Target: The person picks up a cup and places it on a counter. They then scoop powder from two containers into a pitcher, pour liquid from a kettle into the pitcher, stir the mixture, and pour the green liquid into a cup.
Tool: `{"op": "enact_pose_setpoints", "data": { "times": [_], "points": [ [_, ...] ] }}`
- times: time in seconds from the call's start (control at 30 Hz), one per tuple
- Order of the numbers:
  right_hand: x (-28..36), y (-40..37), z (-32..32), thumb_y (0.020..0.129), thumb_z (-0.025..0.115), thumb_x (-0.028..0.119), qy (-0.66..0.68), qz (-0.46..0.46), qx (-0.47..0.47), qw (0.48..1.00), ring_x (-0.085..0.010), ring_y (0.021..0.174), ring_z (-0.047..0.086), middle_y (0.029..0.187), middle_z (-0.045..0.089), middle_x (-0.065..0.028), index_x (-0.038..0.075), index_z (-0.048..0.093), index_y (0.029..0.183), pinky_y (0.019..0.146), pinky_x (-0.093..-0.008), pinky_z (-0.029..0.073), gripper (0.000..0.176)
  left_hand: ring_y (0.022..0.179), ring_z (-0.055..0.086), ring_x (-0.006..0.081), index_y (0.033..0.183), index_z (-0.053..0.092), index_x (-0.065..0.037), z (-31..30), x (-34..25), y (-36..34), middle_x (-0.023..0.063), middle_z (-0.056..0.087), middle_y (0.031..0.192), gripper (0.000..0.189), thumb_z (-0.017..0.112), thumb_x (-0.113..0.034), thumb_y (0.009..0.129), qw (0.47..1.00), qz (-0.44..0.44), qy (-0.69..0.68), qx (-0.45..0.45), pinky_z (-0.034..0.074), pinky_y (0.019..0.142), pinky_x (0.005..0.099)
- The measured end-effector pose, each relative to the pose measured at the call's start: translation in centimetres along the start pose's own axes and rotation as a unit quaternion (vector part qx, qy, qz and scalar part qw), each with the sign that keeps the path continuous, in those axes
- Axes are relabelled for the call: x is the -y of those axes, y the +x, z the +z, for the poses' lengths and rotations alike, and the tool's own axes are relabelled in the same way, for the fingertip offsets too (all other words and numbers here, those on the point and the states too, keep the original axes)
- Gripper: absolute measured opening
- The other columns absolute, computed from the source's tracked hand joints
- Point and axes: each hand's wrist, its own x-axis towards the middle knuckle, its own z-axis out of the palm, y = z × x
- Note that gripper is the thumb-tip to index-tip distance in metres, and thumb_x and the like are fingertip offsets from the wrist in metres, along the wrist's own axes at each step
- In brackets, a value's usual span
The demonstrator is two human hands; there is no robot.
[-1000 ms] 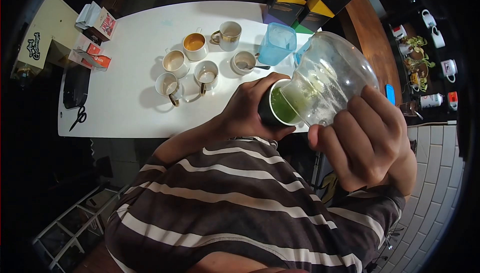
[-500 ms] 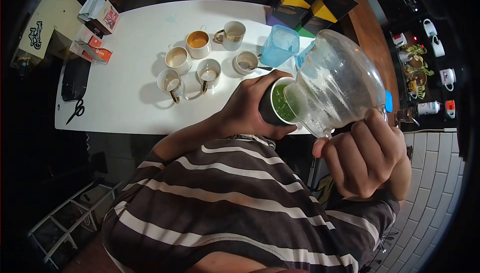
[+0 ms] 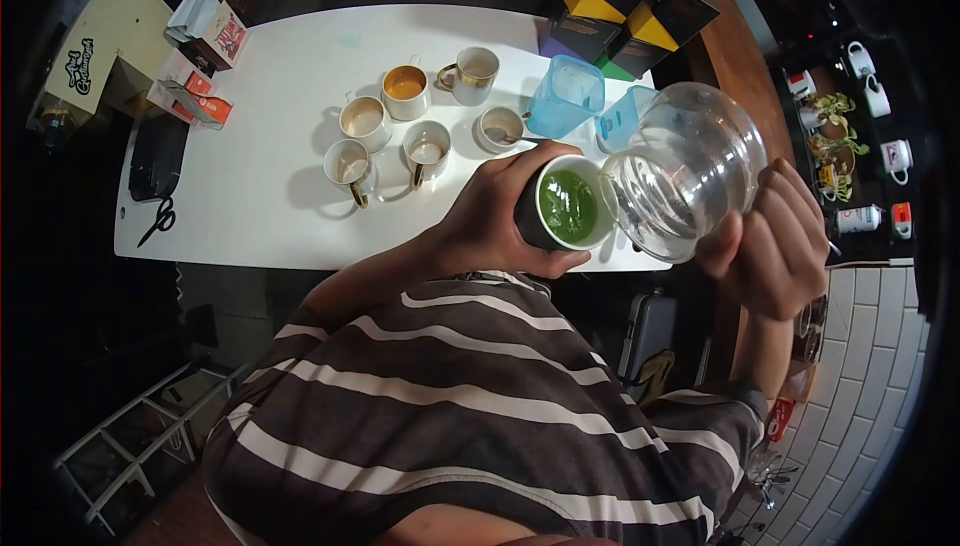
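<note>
My left hand [image 3: 505,204] is wrapped round a dark paper cup with a white inside [image 3: 604,223], tilted so its opening faces me. Bright green liquid [image 3: 568,208] with a few bubbles fills much of it. My right hand [image 3: 775,241] is closed on the handle of a clear glass jug [image 3: 705,146]. The jug's mouth is right at the cup's right rim, and a little clear liquid or wet sheen shows inside it. The jug's handle is mostly hidden behind my fingers. Just beyond my left hand stands a small cup [image 3: 497,130] with a spoon in it.
Several used mugs [image 3: 427,149] stand on the white table [image 3: 260,161], one with an orange-brown inside [image 3: 405,91]. Two blue plastic containers [image 3: 566,96] are behind the jug. Dark boxes [image 3: 590,31] are stacked at the back right. Scissors [image 3: 158,221] lie at the left.
The jug has swung upright and back from over the cup, moving right with my right hand. The cup's green surface now shows fully. My left hand keeps its hold.
</note>
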Motion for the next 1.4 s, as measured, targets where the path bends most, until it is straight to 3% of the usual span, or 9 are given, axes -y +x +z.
{"op": "enact_pose_setpoints", "data": {
  "times": [0.1, 0.23, 0.27, 0.33, 0.4, 0.47, 0.83, 1.1, 1.4],
  "points": [
    [-0.5, -2.1, 0.5, 0.089, 0.062, -0.002, 0.008, 0.105, -0.031, 0.994, -0.0212, 0.049, 0.043, 0.056, 0.039, -0.0061, -0.003, 0.048, 0.06, 0.048, -0.0323, 0.035, 0.031, 0.103, 0.068, 0.0198, 0.126, 0.055, 0.001, -0.4, 0.1, -0.3, 0.012, 0.066, 0.116, 0.08, 0.092, -0.021, 0.059, 1.0, 0.012, 0.012, -0.003, 0.053, 0.092, 0.0325],
    [-0.1, -6.5, 2.1, 0.096, 0.061, 0.001, 0.041, 0.348, -0.084, 0.933, -0.008, 0.052, 0.036, 0.057, 0.043, -0.0024, -0.004, 0.049, 0.065, 0.049, -0.0282, 0.022, 0.034, 0.104, 0.07, 0.0268, 0.129, 0.054, -0.002, -1.2, 0.2, -1.2, 0.0131, 0.067, 0.115, 0.08, 0.093, -0.023, 0.062, 1.0, 0.021, 0.019, -0.002, 0.054, 0.092, 0.0349],
    [0.2, -7.7, 3.2, 0.096, 0.061, 0.001, 0.047, 0.345, -0.085, 0.934, -0.008, 0.052, 0.036, 0.057, 0.043, -0.0024, -0.004, 0.049, 0.065, 0.049, -0.0282, 0.022, 0.034, 0.104, 0.07, 0.0268, 0.129, 0.054, -0.002, -1.6, 0.2, -1.6, 0.0131, 0.067, 0.115, 0.08, 0.093, -0.023, 0.062, 1.0, 0.019, 0.024, -0.006, 0.054, 0.092, 0.0349],
    [1.0, -10.1, 5.4, 0.102, 0.061, 0.014, 0.094, 0.512, -0.1, 0.848, -0.0034, 0.056, 0.03, 0.06, 0.037, 0.0059, -0.002, 0.048, 0.065, 0.051, -0.0258, 0.02, 0.042, 0.105, 0.069, 0.0266, 0.129, 0.054, -0.002, -2.6, 0.1, -2.3, 0.0128, 0.066, 0.117, 0.079, 0.093, -0.021, 0.063, 0.998, 0.025, 0.053, -0.011, 0.054, 0.092, 0.035],
    [1.7, -13.1, 7.5, 0.101, 0.063, 0.015, 0.153, 0.578, -0.124, 0.792, -0.0013, 0.06, 0.036, 0.06, 0.047, 0.0081, -0.005, 0.055, 0.069, 0.051, -0.0252, 0.023, 0.039, 0.107, 0.068, 0.0249, 0.131, 0.054, -0.003, -3.8, 0.5, -3.0, 0.0121, 0.066, 0.118, 0.079, 0.093, -0.019, 0.063, 0.998, 0.018, 0.055, -0.013, 0.053, 0.093, 0.0349],
    [3.9, -13.2, 9.6, 0.101, 0.064, 0.017, 0.21, 0.646, -0.173, 0.713, -0.001, 0.061, 0.033, 0.063, 0.04, 0.0098, -0.002, 0.053, 0.067, 0.054, -0.0218, 0.023, 0.041, 0.109, 0.067, 0.0227, 0.131, 0.054, -0.004, -5.1, 1.1, -3.9, 0.011, 0.065, 0.12, 0.079, 0.093, -0.018, 0.064, 0.999, -0.001, 0.041, -0.036, 0.053, 0.094, 0.0352],
    [10.4, -20.2, 22.2, 0.101, 0.064, 0.017, 0.3, 0.723, -0.199, 0.59, -0.0034, 0.061, 0.03, 0.062, 0.039, 0.0083, 0.003, 0.046, 0.061, 0.055, -0.0259, 0.021, 0.046, 0.117, 0.058, 0.0216, 0.125, 0.058, -0.002, -18.6, 6.0, -6.6, 0.0074, 0.055, 0.12, 0.064, 0.089, -0.018, 0.07, 0.974, -0.066, 0.135, -0.172, 0.048, 0.1, 0.0366],
    [12.2, -19.4, 25.4, 0.102, 0.063, 0.019, 0.327, 0.727, -0.214, 0.565, -0.0038, 0.057, 0.026, 0.059, 0.035, 0.0075, 0.006, 0.042, 0.058, 0.053, -0.0266, 0.019, 0.05, 0.114, 0.06, 0.024, 0.125, 0.06, -0.003, -28.4, 16.2, -7.6, 0.0105, 0.057, 0.12, 0.066, 0.091, -0.021, 0.07, 0.917, -0.062, 0.328, -0.219, 0.05, 0.097, 0.0372],
    [13.1, -19.1, 28.3, 0.102, 0.063, 0.026, 0.278, 0.733, -0.195, 0.589, -0.0039, 0.058, 0.024, 0.06, 0.032, 0.0083, 0.009, 0.04, 0.059, 0.053, -0.0263, 0.018, 0.052, 0.115, 0.062, 0.0231, 0.13, 0.057, -0.001, -34.4, 26.7, -7.2, 0.0117, 0.056, 0.126, 0.074, 0.093, -0.023, 0.069, 0.911, -0.151, 0.252, -0.289, 0.056, 0.093, 0.0357]
  ]
}}
